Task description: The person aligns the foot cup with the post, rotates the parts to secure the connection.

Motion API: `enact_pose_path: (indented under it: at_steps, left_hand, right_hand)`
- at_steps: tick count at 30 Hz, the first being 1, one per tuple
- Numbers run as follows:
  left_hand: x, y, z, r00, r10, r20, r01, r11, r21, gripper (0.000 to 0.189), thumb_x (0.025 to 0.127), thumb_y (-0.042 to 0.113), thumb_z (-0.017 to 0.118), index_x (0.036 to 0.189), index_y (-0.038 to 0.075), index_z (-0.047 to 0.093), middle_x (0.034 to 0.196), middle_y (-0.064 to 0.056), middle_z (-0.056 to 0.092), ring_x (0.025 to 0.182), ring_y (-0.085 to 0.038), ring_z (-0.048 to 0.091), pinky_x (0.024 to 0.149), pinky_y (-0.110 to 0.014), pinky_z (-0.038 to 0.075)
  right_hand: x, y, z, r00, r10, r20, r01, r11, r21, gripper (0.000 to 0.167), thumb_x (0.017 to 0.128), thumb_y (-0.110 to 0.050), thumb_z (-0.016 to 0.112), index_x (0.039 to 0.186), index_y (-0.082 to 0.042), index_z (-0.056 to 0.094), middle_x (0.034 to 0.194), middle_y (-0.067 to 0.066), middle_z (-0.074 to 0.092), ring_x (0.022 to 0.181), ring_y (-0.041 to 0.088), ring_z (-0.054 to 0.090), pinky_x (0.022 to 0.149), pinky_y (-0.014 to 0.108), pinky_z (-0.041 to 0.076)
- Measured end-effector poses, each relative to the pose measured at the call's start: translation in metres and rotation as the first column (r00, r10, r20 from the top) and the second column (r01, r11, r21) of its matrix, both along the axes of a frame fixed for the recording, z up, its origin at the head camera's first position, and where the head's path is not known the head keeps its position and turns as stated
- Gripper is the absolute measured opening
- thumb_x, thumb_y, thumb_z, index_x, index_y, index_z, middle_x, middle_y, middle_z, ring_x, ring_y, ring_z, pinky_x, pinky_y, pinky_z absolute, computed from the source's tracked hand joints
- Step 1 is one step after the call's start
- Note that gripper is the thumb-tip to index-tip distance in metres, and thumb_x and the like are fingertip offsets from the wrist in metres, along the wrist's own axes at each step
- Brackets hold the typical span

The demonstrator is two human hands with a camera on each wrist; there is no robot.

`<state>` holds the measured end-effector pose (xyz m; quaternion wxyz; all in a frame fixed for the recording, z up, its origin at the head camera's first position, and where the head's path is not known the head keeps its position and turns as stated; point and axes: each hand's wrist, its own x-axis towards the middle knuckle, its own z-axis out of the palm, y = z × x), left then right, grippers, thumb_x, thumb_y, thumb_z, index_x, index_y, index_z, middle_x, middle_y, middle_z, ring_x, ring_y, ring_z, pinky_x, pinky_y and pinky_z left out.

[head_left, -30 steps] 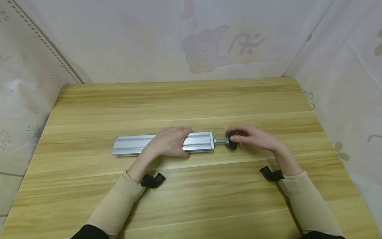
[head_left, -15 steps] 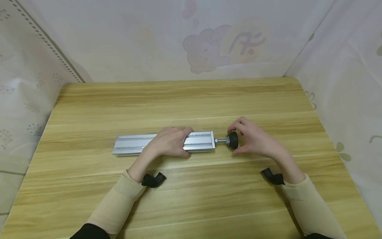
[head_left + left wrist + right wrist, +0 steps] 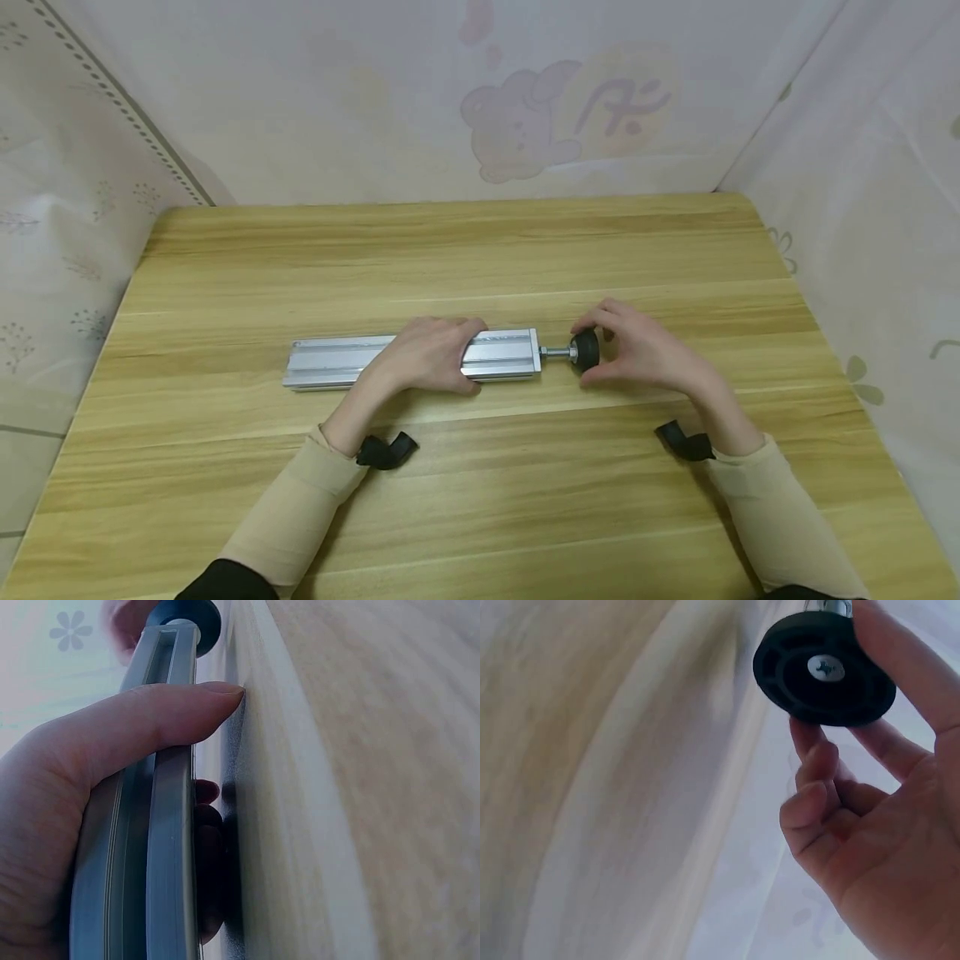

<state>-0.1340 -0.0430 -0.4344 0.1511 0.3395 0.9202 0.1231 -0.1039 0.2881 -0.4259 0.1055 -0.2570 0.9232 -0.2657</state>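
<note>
A silver aluminium profile (image 3: 501, 354) lies flat across the wooden table. My left hand (image 3: 431, 354) grips it round the middle; in the left wrist view the thumb (image 3: 172, 712) lies over one slotted side and fingertips show past the far edge. From the profile's right end sticks a threaded rod (image 3: 557, 352) with a nut, ending in a round black levelling foot (image 3: 585, 351). My right hand (image 3: 645, 350) holds that foot by its rim between thumb and fingers. The right wrist view faces the underside of the foot (image 3: 784, 671), where a cross-head screw (image 3: 826, 668) sits in the centre.
The wood-grain table (image 3: 480, 500) extends around the work on every side. A pale printed cloth (image 3: 337, 100) hangs behind it and at both sides. Black curved pieces (image 3: 386, 451) are attached at both sleeve cuffs.
My right hand spread its fingers off the levelling foot half a second ago, turned, and has now come back in around its rim. My left hand keeps its grip on the profile.
</note>
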Motion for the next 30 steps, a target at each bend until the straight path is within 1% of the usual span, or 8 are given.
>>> enact_pose_path:
  at_steps: [4, 8, 12, 16, 21, 24, 27, 30]
  left_hand:
    - [0.0, 0.0, 0.0, 1.0, 0.0, 0.0, 0.0, 1.0, 0.003, 0.069, 0.068, 0.044, 0.083, 0.127, 0.02, 0.058, 0.095, 0.006, 0.07, 0.075, -0.016, 0.061, 0.071, -0.036, 0.05]
    - [0.0, 0.001, 0.001, 1.0, 0.0, -0.001, 0.0, 1.0, 0.003, 0.069, 0.068, 0.044, 0.083, 0.128, 0.02, 0.058, 0.093, 0.006, 0.07, 0.074, -0.015, 0.061, 0.07, -0.037, 0.05]
    - [0.001, 0.001, 0.001, 1.0, 0.0, -0.001, 0.0, 1.0, 0.002, 0.07, 0.068, 0.044, 0.083, 0.128, 0.02, 0.058, 0.092, 0.006, 0.07, 0.074, -0.015, 0.061, 0.071, -0.037, 0.05]
    - [0.001, 0.001, 0.001, 1.0, 0.002, 0.001, -0.002, 1.0, 0.006, 0.07, 0.067, 0.043, 0.083, 0.128, 0.019, 0.058, 0.092, 0.006, 0.07, 0.074, -0.015, 0.06, 0.071, -0.037, 0.05]
    - [0.001, 0.001, 0.001, 1.0, 0.001, -0.002, -0.001, 1.0, 0.005, 0.07, 0.068, 0.044, 0.083, 0.128, 0.019, 0.058, 0.094, 0.006, 0.07, 0.075, -0.015, 0.061, 0.072, -0.038, 0.051]
    - [0.001, 0.001, 0.002, 1.0, 0.001, -0.001, -0.001, 1.0, 0.002, 0.07, 0.068, 0.044, 0.083, 0.128, 0.019, 0.058, 0.095, 0.006, 0.07, 0.076, -0.015, 0.061, 0.073, -0.038, 0.051]
    - [0.001, 0.001, 0.002, 1.0, 0.0, -0.001, 0.0, 1.0, 0.004, 0.069, 0.067, 0.043, 0.083, 0.127, 0.019, 0.059, 0.095, 0.006, 0.07, 0.076, -0.015, 0.061, 0.073, -0.037, 0.051]
    - [0.001, 0.001, 0.001, 1.0, -0.001, -0.002, 0.001, 1.0, 0.009, 0.068, 0.067, 0.043, 0.083, 0.126, 0.02, 0.059, 0.096, 0.006, 0.07, 0.076, -0.015, 0.061, 0.072, -0.037, 0.05]
  right_hand:
    - [-0.003, 0.007, 0.0, 0.995, -0.013, 0.101, 0.018, 0.999, -0.051, 0.06, 0.079, -0.035, 0.088, 0.131, -0.016, 0.064, 0.107, -0.001, 0.066, 0.089, 0.017, 0.056, 0.075, 0.028, 0.047]
    - [-0.006, 0.012, 0.0, 0.98, -0.015, 0.197, 0.034, 0.995, -0.094, 0.055, 0.086, -0.038, 0.082, 0.132, -0.016, 0.062, 0.094, -0.001, 0.064, 0.083, 0.017, 0.056, 0.07, 0.026, 0.047]
    - [-0.01, 0.016, -0.004, 0.968, -0.003, 0.25, 0.036, 0.991, -0.129, 0.049, 0.091, -0.036, 0.077, 0.133, -0.016, 0.062, 0.09, 0.001, 0.062, 0.079, 0.017, 0.055, 0.067, 0.026, 0.046]
    - [-0.013, 0.018, -0.007, 0.957, 0.015, 0.288, 0.034, 0.986, -0.164, 0.045, 0.094, -0.032, 0.074, 0.134, -0.015, 0.063, 0.092, 0.002, 0.063, 0.078, 0.017, 0.055, 0.066, 0.026, 0.046]
    - [-0.014, 0.018, -0.007, 0.932, 0.012, 0.362, 0.063, 0.979, -0.194, 0.044, 0.097, -0.03, 0.071, 0.136, -0.013, 0.061, 0.099, 0.003, 0.068, 0.082, 0.018, 0.06, 0.069, 0.028, 0.051]
    - [-0.015, 0.018, -0.007, 0.916, 0.0, 0.401, 0.087, 0.976, -0.198, 0.042, 0.099, -0.031, 0.067, 0.136, -0.013, 0.062, 0.109, 0.006, 0.07, 0.09, 0.022, 0.062, 0.074, 0.032, 0.054]
    - [-0.015, 0.017, -0.007, 0.902, -0.018, 0.43, 0.11, 0.975, -0.191, 0.04, 0.103, -0.035, 0.061, 0.137, -0.014, 0.063, 0.124, 0.006, 0.07, 0.107, 0.024, 0.064, 0.086, 0.035, 0.055]
    - [-0.016, 0.017, -0.008, 0.894, -0.029, 0.446, 0.122, 0.976, -0.18, 0.042, 0.104, -0.037, 0.057, 0.138, -0.013, 0.064, 0.135, 0.006, 0.068, 0.123, 0.024, 0.062, 0.098, 0.037, 0.051]
